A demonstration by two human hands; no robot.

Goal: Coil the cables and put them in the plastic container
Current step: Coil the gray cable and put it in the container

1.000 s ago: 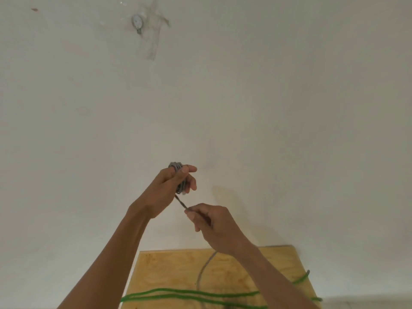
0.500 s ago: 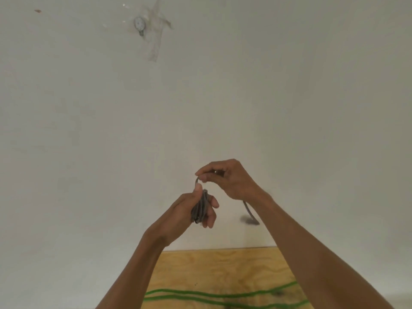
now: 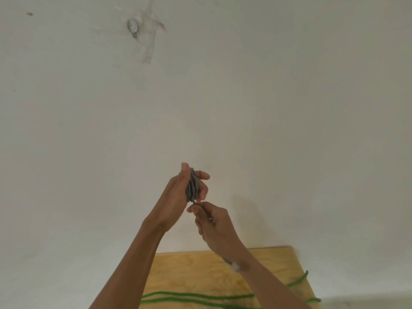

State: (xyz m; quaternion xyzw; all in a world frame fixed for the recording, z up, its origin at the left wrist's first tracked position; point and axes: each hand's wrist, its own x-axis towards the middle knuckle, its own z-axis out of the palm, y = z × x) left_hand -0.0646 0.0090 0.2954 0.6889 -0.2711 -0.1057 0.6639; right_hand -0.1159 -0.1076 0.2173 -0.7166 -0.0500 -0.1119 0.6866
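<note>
A white wall (image 3: 267, 97) fills most of my view; below it the far part of a plywood counter (image 3: 191, 270) shows between my forearms; two runs of green cable (image 3: 196, 296) lie across the counter near the bottom edge, and one end curls up by its right edge; my left hand (image 3: 178, 197) is raised in front of the wall, its grip clenched on a grey coil (image 3: 192, 186), thumb pressed along one side and fingers (image 3: 204, 175) wrapped over the other, so the coil stands upright in my palm, clear of the counter; my right hand (image 3: 214, 224) sits just beneath the left, its grip pinched on the loose grey strand where it leaves the bottom of the coil; a pale blurred bit shows near my right wrist, and I cannot tell what it is; high on the wall, a small round metal fitting (image 3: 133, 27) sits beside a patch of tape (image 3: 148, 47).
</note>
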